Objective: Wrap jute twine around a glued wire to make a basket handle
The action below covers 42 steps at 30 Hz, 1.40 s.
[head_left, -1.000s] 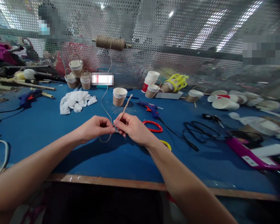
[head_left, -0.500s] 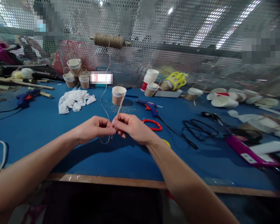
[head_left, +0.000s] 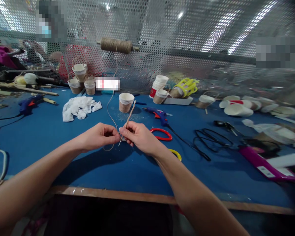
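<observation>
My left hand (head_left: 103, 135) and my right hand (head_left: 138, 135) meet fingertip to fingertip above the blue tabletop. The right pinches a short piece of twine (head_left: 130, 114) between thumb and fingers; its upper end points up and away from me. Closed at its tip, the left hand grips the twine near its lower end. A thin strand (head_left: 110, 113) runs from the twine spool (head_left: 116, 45) down to my hands and loops below them. Just beyond stands a small twine-wrapped cup with a white lining (head_left: 126, 102). Scissors with a red handle (head_left: 161, 134) lie partly under my right wrist.
White crumpled cloth (head_left: 78, 106) lies at left, with several handled cups (head_left: 80, 71) behind it. A blue glue gun (head_left: 159, 115) trails a black cable (head_left: 208, 139) rightward. Paper cups (head_left: 158, 84) stand at the back. At far right lies a purple tool (head_left: 265, 164).
The short twine piece tilts further to the right in my right hand. My hands stay together in nearly the same place; the whole view has shifted slightly.
</observation>
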Available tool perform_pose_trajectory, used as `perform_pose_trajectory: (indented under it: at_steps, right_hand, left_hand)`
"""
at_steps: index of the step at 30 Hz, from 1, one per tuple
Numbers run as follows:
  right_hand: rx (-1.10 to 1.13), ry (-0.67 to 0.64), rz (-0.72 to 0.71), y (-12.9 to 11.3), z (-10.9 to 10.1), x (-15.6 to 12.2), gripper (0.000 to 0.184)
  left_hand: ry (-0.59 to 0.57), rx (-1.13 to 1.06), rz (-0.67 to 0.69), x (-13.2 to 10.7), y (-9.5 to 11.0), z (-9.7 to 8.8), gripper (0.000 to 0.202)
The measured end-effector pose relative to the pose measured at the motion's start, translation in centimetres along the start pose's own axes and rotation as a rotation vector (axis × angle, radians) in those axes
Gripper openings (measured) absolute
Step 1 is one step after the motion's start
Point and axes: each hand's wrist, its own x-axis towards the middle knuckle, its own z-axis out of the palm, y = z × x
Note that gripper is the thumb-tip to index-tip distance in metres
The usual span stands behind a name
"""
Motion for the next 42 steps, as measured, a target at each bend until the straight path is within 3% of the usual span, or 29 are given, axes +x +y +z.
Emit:
perform_pose_trajectory:
  at_steps: [5, 11, 17, 22, 29, 35, 42]
  right_hand:
    - [-0.019, 0.081, -0.013, -0.2, 0.3, 0.0, 0.026]
    - [0.142, -0.080, -0.052, -0.2, 0.1, -0.1, 0.023]
    - [-0.077, 0.019, -0.071, -0.2, 0.0, -0.1, 0.024]
    - [-0.181, 0.088, -0.094, -0.2, 0.0, 0.0, 0.027]
    - [0.171, -0.141, -0.076, -0.2, -0.2, -0.2, 0.021]
    - [0.102, -0.083, -0.036, -0.2, -0.3, -0.1, 0.023]
    - [0.031, -0.107, -0.013, -0.1, -0.2, -0.1, 0.026]
  left_hand:
    - [0.011, -0.088, -0.005, 0.2, -0.6, 0.2, 0.020]
    - [-0.045, -0.201, -0.051, 0.1, -0.6, 0.5, 0.020]
    - [0.047, -0.062, -0.029, 0.3, -0.9, 0.6, 0.022]
    - [0.032, -0.077, -0.022, 0.2, -0.8, 0.5, 0.020]
    - [-0.050, -0.222, -0.070, 0.0, -0.5, 0.6, 0.020]
    - [-0.052, -0.089, -0.019, 0.0, -0.3, 0.1, 0.019]
    - [-0.043, 0.121, 0.005, -0.3, 0.1, -0.1, 0.018]
